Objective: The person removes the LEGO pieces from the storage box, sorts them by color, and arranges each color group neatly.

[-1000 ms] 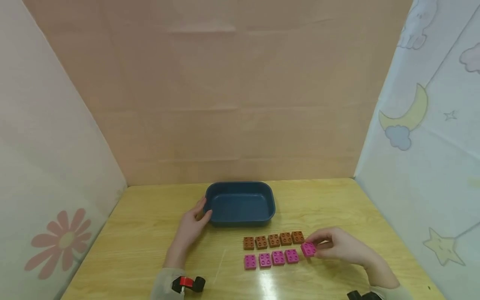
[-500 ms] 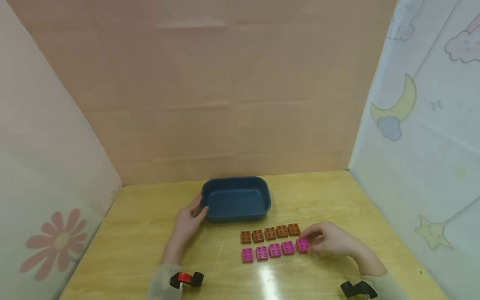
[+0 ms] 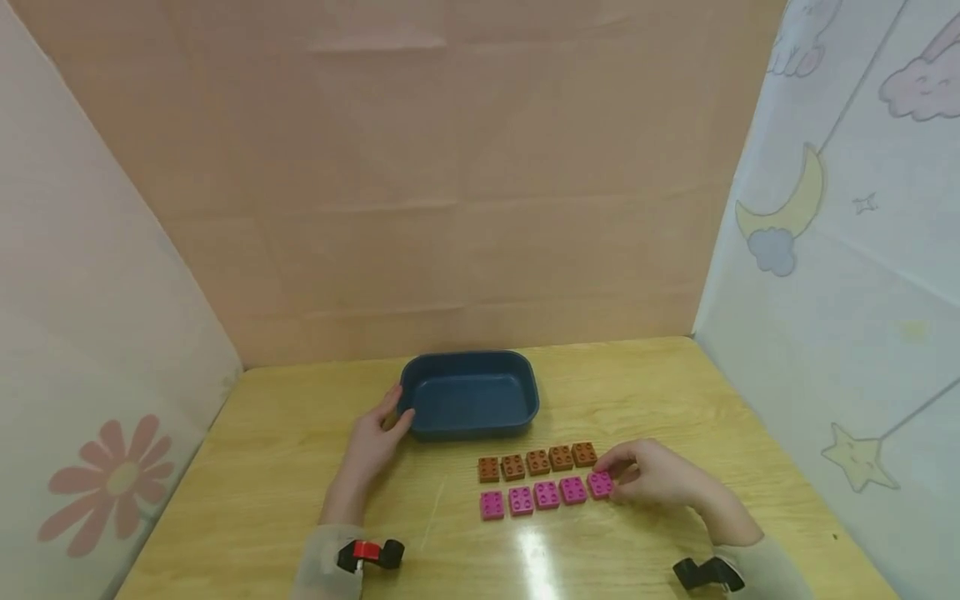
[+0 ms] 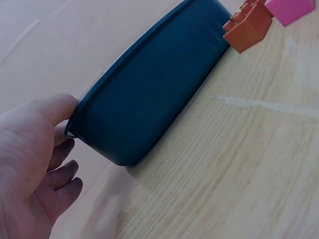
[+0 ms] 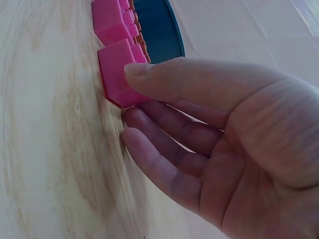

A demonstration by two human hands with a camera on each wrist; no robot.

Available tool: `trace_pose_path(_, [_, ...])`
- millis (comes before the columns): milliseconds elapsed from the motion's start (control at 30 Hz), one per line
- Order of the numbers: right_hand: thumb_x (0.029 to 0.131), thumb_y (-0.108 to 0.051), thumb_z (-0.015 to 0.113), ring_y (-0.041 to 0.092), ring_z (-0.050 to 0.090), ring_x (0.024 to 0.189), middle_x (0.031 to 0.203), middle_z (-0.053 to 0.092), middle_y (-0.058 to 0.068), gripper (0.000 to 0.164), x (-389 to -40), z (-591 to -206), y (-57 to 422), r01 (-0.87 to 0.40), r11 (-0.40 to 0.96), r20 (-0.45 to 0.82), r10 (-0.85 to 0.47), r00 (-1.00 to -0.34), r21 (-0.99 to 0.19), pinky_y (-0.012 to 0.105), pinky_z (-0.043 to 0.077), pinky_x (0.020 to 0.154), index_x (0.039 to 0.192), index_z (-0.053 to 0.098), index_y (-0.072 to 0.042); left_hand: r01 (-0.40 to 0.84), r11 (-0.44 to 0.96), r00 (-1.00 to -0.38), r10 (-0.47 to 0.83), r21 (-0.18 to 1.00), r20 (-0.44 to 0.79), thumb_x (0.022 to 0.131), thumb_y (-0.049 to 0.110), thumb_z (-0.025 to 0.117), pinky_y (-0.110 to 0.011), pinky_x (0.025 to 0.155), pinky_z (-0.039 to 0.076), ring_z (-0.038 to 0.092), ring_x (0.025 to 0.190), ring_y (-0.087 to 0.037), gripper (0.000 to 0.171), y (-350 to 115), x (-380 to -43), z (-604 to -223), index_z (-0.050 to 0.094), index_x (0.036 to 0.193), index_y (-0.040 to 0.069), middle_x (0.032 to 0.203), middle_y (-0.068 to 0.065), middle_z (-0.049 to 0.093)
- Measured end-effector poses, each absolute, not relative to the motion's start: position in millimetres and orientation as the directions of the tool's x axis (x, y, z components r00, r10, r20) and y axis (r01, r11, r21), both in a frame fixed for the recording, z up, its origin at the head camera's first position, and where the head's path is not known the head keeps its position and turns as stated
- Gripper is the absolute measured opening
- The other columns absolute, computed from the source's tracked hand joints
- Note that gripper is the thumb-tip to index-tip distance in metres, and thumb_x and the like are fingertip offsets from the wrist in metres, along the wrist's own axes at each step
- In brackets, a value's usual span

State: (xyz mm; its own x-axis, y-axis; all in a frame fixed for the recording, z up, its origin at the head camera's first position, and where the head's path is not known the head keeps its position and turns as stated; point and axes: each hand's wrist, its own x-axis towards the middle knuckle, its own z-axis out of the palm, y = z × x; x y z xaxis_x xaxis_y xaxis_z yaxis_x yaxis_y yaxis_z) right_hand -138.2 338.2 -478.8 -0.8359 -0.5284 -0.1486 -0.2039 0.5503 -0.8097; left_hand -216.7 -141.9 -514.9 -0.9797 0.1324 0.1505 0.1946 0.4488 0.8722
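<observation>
My left hand (image 3: 371, 446) holds the left end of a dark blue rectangular tray (image 3: 468, 433). In the left wrist view the thumb lies at the tray's rim, with the other fingers curled below and beside it. My right hand (image 3: 658, 477) pinches the rightmost pink toy brick (image 3: 600, 484) between thumb and fingers. The right wrist view shows this pink brick (image 5: 117, 69) low at the wooden surface, close beside another pink brick (image 5: 112, 22). It stands at the end of a row of several pink bricks (image 3: 547, 495), studs up.
Several orange-brown bricks (image 3: 537, 462) form a second row behind the pink ones, in front of the tray. The wooden table (image 3: 300, 417) has a brown sheet (image 3: 450, 183) behind it and pale printed sheets (image 3: 795, 350) on both sides.
My right hand has brought the tilted pink brick down and left, into line with the pink row. My left hand stays at the tray. The whole view has shifted slightly.
</observation>
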Motion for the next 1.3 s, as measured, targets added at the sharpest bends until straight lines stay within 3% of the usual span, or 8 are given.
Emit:
trace_pose_path(667, [0.088, -0.005, 0.085, 0.031, 0.074, 0.108, 0.122, 0.075, 0.013, 0.038, -137.4, -476.9, 336.7, -0.191, 0.553, -0.155, -0.518, -0.841, -0.811, 0.027, 0.062, 0.087, 0.125, 0.075, 0.000, 0.206, 0.472, -0.978, 0.117, 0.857, 0.171, 0.106, 0.024, 0.070, -0.054, 0.126, 0.030, 0.035, 0.156, -0.034, 0.063, -142.0, -214.9, -514.2, 0.046, 0.159, -0.001, 0.167, -0.014, 0.040])
trace_pose_path(1000, [0.093, -0.013, 0.084, 0.032, 0.073, 0.110, 0.122, 0.076, 0.015, 0.037, -139.5, -467.2, 340.9, -0.309, 0.567, -0.070, -0.548, -0.834, -0.763, 0.035, 0.063, 0.091, 0.125, 0.075, 0.001, 0.188, 0.468, -0.981, 0.121, 0.863, 0.148, 0.107, 0.026, 0.070, -0.051, 0.127, 0.029, 0.034, 0.157, -0.030, 0.063, -143.9, -217.8, -514.9, 0.046, 0.160, 0.001, 0.168, -0.011, 0.040])
trace_pose_path(1300, [0.097, -0.018, 0.082, 0.031, 0.073, 0.111, 0.123, 0.075, 0.015, 0.037, -138.8, -456.7, 344.4, -0.304, 0.571, -0.060, -0.530, -0.846, -0.763, 0.036, 0.063, 0.090, 0.127, 0.075, 0.001, 0.193, 0.464, -0.980, 0.130, 0.864, 0.149, 0.107, 0.025, 0.070, -0.051, 0.127, 0.030, 0.033, 0.157, -0.030, 0.063, -143.6, -221.3, -515.0, 0.046, 0.160, 0.001, 0.168, -0.013, 0.039])
